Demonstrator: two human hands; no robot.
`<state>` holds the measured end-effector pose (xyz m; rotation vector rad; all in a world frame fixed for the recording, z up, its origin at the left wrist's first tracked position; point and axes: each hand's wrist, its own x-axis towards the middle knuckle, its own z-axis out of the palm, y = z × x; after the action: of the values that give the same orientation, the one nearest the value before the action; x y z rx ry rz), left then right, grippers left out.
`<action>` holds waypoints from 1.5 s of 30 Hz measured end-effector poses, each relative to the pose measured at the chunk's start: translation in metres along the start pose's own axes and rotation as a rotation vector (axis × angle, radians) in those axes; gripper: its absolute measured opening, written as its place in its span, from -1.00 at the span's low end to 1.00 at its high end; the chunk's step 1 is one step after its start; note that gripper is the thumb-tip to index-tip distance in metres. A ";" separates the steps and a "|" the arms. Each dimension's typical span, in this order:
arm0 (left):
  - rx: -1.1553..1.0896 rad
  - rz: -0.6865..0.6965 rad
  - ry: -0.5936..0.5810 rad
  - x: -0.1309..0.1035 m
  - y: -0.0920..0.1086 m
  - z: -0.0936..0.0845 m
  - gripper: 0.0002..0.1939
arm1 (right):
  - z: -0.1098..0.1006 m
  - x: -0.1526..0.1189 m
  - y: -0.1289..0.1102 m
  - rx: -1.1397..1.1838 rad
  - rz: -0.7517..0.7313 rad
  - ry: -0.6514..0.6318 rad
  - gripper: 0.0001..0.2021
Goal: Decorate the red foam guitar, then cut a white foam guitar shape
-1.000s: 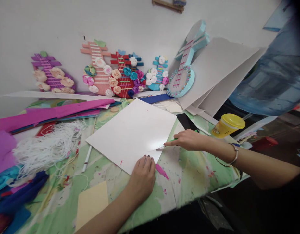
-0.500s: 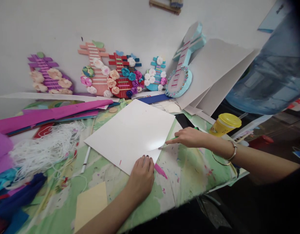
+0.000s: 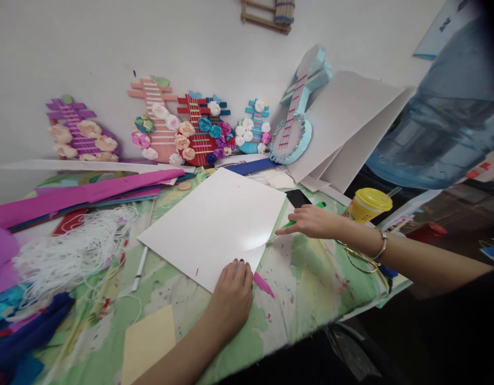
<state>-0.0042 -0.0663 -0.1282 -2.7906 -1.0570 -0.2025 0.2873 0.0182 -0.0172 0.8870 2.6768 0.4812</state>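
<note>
A white board lies askew on the table, with a short red mark near its front edge. My left hand rests palm down on its near corner, fingers stretched forward over the surface. Off the right edge, my right hand is closed around a green utility knife, index finger along the top. Its thin blade points left at the board's edge, where a faint line runs inward; whether the tip touches is too fine to tell. A pink strip pokes out by my left hand.
Flower-trimmed paper guitars lean on the wall. White string and pink paper lie left, a marker and a cream sheet nearer. A black phone, yellow cup and large water bottle stand right.
My right hand has turned a little, and more of the green knife handle shows above and below it. My left hand stays on the board. The whole view has shifted slightly.
</note>
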 end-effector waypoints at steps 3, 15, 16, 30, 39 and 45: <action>0.020 -0.006 0.006 0.000 0.000 -0.001 -0.56 | 0.000 -0.006 0.008 -0.040 0.025 0.020 -0.38; 0.164 0.026 0.050 -0.002 -0.009 0.000 -0.54 | -0.006 -0.049 -0.057 0.648 0.326 0.054 -0.47; 0.136 0.020 0.039 -0.003 -0.011 -0.004 -0.52 | -0.002 -0.052 -0.067 0.725 0.328 0.057 -0.47; -0.144 -0.341 0.203 -0.027 -0.051 -0.011 -0.68 | 0.039 0.055 -0.033 1.863 1.202 0.510 -0.74; -0.199 -0.624 0.488 -0.052 -0.069 -0.008 -0.55 | 0.024 0.091 -0.032 2.006 1.108 0.831 -0.76; -1.040 -1.265 0.805 -0.038 -0.088 -0.049 -0.11 | -0.002 0.063 -0.035 2.012 1.036 1.115 -0.62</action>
<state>-0.0952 -0.0349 -0.0785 -1.5024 -2.6023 -2.2011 0.2202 0.0301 -0.0392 2.9302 2.0685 -2.7931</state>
